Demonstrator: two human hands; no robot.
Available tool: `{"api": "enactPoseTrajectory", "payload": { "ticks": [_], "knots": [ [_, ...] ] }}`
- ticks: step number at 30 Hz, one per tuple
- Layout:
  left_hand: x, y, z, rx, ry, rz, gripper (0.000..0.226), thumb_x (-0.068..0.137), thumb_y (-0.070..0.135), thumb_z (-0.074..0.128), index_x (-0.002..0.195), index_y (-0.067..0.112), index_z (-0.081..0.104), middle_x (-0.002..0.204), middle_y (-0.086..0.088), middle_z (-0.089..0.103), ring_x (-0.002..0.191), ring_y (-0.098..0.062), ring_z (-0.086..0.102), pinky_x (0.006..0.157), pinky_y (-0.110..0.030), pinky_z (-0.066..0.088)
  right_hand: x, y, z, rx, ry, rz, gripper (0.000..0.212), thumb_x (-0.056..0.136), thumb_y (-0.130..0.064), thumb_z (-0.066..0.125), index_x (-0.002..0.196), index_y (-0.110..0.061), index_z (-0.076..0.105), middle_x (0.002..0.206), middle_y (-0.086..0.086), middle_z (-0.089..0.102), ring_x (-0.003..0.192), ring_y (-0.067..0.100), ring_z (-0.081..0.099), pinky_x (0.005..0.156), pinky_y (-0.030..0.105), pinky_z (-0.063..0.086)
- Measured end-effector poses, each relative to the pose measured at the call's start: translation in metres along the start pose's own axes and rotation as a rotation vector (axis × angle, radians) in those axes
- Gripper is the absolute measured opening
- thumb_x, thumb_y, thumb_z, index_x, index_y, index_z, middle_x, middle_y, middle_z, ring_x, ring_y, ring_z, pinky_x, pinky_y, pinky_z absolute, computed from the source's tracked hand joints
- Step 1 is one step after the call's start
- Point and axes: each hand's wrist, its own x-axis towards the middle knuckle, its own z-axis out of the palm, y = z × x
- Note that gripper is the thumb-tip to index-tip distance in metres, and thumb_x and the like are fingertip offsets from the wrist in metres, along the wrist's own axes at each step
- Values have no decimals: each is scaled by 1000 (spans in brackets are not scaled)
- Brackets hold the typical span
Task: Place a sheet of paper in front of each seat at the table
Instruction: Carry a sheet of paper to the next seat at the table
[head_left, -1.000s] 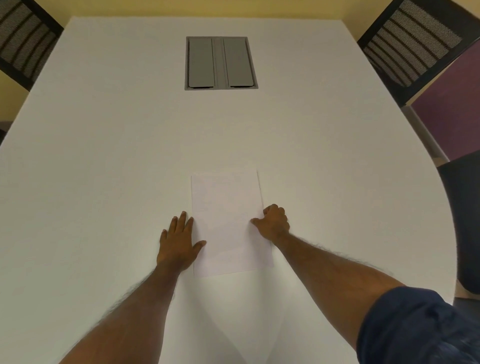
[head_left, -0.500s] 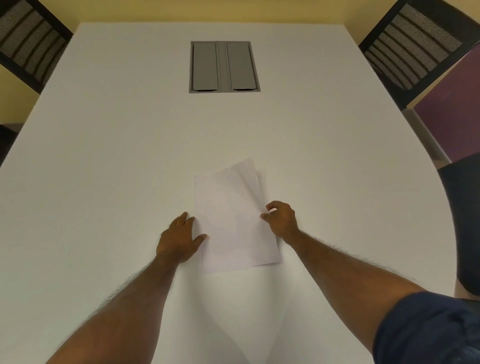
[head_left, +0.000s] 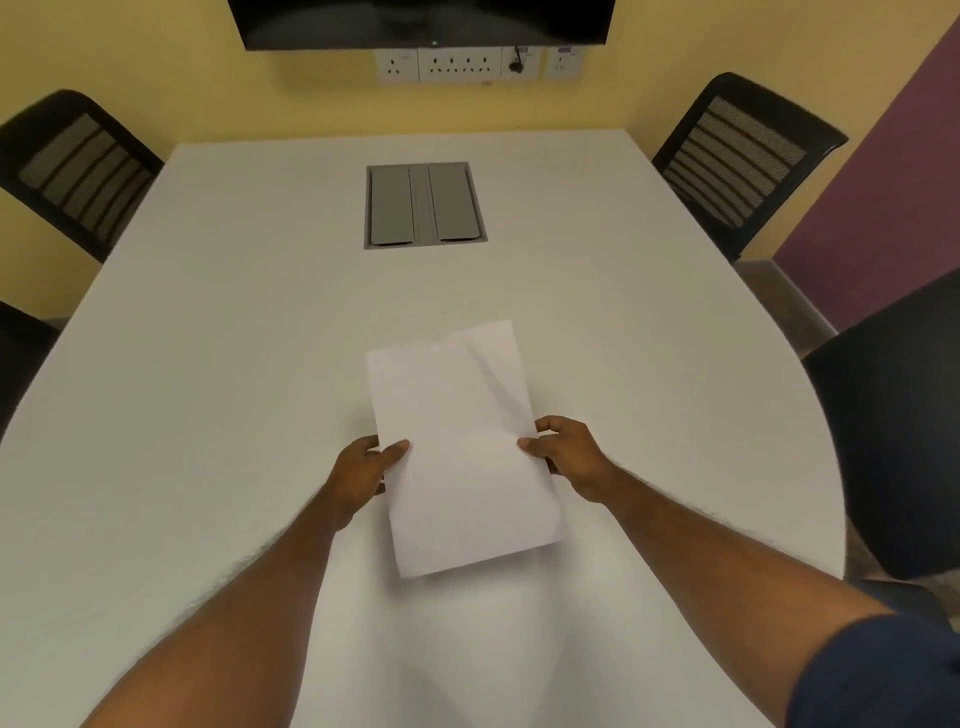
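Note:
A thin stack of white paper sheets (head_left: 462, 447) is lifted just above the near middle of the white table (head_left: 234, 364). My left hand (head_left: 363, 467) pinches its left edge, thumb on top. My right hand (head_left: 566, 454) grips its right edge the same way. The top sheet's far right corner curls up and sits askew of the sheets under it. No sheet lies in front of any seat that I can see.
Black mesh chairs stand at the far left (head_left: 78, 166) and far right (head_left: 743, 161) corners. A dark chair (head_left: 904, 415) stands at the near right, another (head_left: 21, 353) at the left edge. A grey cable hatch (head_left: 425, 205) sits in the table's middle.
Both hands went from resting flat beside the paper to gripping its edges, and the paper rose off the table. My head tilted up, bringing the wall and screen into view.

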Motion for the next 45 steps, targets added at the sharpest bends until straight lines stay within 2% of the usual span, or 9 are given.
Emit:
{"api": "enactPoseTrajectory", "payload": {
  "ticks": [2,5,9,13,18,30,36,40,45],
  "knots": [
    [-11,7,7,-3,9,71,21,89,34,69,92,14,70,84,-1,66,75,-21,56,66,-30,48,-13,-4,-11,15,5,-23,29,82,-8,76,107,3,66,100,12,72,86,24,65,79,39,47],
    [-24,17,21,-2,19,128,27,90,26,68,69,11,62,60,0,52,58,-17,43,55,-26,37,-29,-8,-30,29,12,-51,18,83,-10,75,100,-8,69,99,7,74,83,20,69,74,33,53],
    [-39,21,52,-69,24,128,30,92,22,67,69,7,54,54,2,44,56,-17,37,59,-31,38,-45,-5,-62,36,2,-64,13,85,-23,75,89,-12,69,93,6,73,75,17,67,67,28,52],
    [-56,28,95,-147,79,145,23,93,22,66,80,3,61,68,-9,49,64,-21,43,68,-37,44,-59,4,-108,123,-19,-49,43,86,-39,72,108,-2,72,109,16,74,97,32,70,89,45,54],
    [-78,43,153,-228,252,187,30,94,19,63,67,9,54,53,-1,44,51,-16,38,53,-28,40,-72,22,-158,240,-36,39,49,88,-52,64,116,-11,68,93,10,70,82,24,68,77,35,55],
    [-79,43,246,-249,254,196,17,94,22,63,82,11,66,61,-1,55,53,-11,50,53,-27,44,-71,33,-205,419,75,-22,22,88,-3,67,106,-15,69,109,6,75,96,22,72,68,29,59],
    [-52,36,261,-336,193,123,8,89,24,70,94,19,66,90,0,67,74,-15,60,62,-29,47,-84,46,-243,290,145,-24,24,89,-2,65,110,-12,68,108,6,75,93,23,73,73,33,60],
    [-39,28,269,-444,268,101,34,91,22,67,123,12,62,111,-6,67,91,-20,64,69,-30,52,-88,60,-278,245,189,22,22,89,-4,67,110,-10,69,108,6,76,92,24,72,75,33,59],
    [-30,17,286,-96,223,107,40,92,20,66,128,5,59,122,-11,61,98,-27,63,62,-29,51,-67,62,-322,188,225,63,18,89,-7,68,106,-12,69,106,5,74,92,23,71,72,31,57]
  ]
}}
